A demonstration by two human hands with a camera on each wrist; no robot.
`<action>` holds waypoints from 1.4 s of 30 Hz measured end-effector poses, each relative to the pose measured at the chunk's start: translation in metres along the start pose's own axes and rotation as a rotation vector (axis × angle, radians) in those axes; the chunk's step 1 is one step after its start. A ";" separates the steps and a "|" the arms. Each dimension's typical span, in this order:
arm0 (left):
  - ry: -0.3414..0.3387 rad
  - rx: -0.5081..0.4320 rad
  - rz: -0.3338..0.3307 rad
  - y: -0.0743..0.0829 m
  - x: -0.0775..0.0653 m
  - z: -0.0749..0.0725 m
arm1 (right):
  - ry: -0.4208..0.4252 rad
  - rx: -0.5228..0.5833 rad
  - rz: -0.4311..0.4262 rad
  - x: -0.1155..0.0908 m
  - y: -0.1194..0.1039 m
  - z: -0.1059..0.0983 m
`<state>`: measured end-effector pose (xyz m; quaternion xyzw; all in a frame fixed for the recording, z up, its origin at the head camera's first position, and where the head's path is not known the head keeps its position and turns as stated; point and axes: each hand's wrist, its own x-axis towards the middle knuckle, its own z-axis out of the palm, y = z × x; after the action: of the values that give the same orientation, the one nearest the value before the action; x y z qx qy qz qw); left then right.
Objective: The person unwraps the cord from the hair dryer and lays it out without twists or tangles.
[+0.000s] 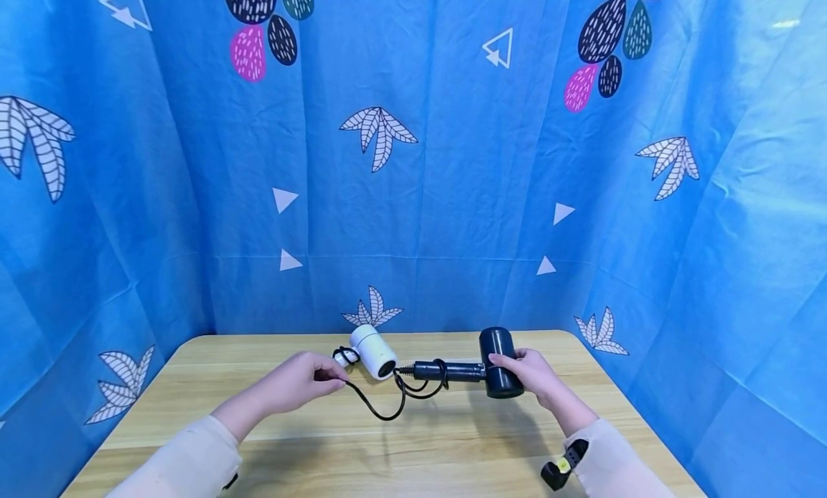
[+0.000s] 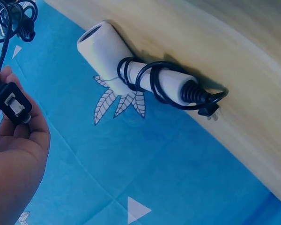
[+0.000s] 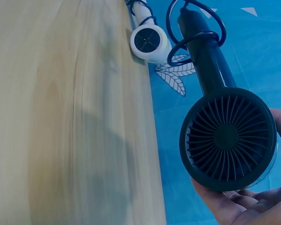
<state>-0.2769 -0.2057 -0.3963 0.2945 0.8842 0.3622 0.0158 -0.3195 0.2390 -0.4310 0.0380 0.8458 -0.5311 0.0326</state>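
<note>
My right hand [image 1: 535,374] grips the barrel of a black hair dryer [image 1: 496,362] and holds it above the table, its handle pointing left. Part of the dryer's black cord [image 1: 388,416] is looped round the handle. At the cord's other end, my left hand [image 1: 309,383] pinches the black plug [image 2: 14,104], seen in the left wrist view. A white hair dryer [image 1: 375,351] lies on the table behind, its own black cord [image 2: 157,77] wound round its handle. The right wrist view shows the black dryer's round vented end [image 3: 227,138] facing the camera.
Both hands are over a light wooden table [image 1: 336,455]. A blue patterned curtain [image 1: 452,196] hangs behind it and on both sides. A black strap with a small device [image 1: 563,466] sits on the right wrist.
</note>
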 end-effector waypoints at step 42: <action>0.366 0.141 0.085 0.031 0.040 -0.024 | -0.075 -0.010 -0.039 -0.004 0.006 0.010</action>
<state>-0.2998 -0.1819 -0.3511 0.2614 0.8822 0.3473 -0.1810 -0.3150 0.2325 -0.4399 0.0015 0.8473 -0.5283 0.0540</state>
